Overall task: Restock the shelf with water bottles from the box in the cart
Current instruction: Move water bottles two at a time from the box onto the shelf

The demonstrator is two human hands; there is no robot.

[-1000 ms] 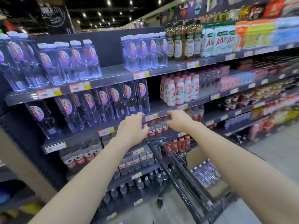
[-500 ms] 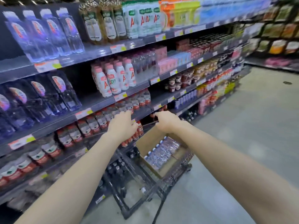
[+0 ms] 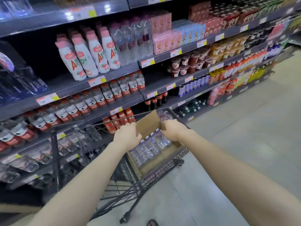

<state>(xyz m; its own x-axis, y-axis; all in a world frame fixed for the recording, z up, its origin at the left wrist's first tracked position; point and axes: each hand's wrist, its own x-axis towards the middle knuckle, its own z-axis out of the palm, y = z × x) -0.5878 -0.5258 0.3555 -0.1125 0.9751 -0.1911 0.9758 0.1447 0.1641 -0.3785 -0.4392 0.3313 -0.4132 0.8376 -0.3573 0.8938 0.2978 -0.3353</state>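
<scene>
The view has swung down and to the right since a moment earlier, and both hands have come off the cart's top rail and dropped into the box at centre frame. The left hand (image 3: 127, 136) hangs knuckles-up over the near left corner of the box (image 3: 147, 123), fingers curled downward onto the tops of the water bottles (image 3: 156, 142); whether they close round one is hidden. The right hand (image 3: 173, 130) sits at the box's far right rim, fingers bent over the cardboard edge, and its hold cannot be told either. The box is plain brown corrugated cardboard, its flaps open, seated in the black wire-mesh cart (image 3: 169, 167) at lower centre. The bottles are clear ribbed plastic with small blue caps, packed side by side in a row that lies between the two hands, caps nearest the left hand. In the frame their long axes slant from caps at upper left to bases at lower right; upright or lying flat cannot be told. Behind, across the left and top of the frame, grey metal shelf (image 3: 156, 78) tiers carry white milk-drink bottles (image 3: 91, 56), red-labelled bottles (image 3: 104, 97) and pink cartons (image 3: 166, 41). Pale smooth floor (image 3: 244, 128) fills the right.
</scene>
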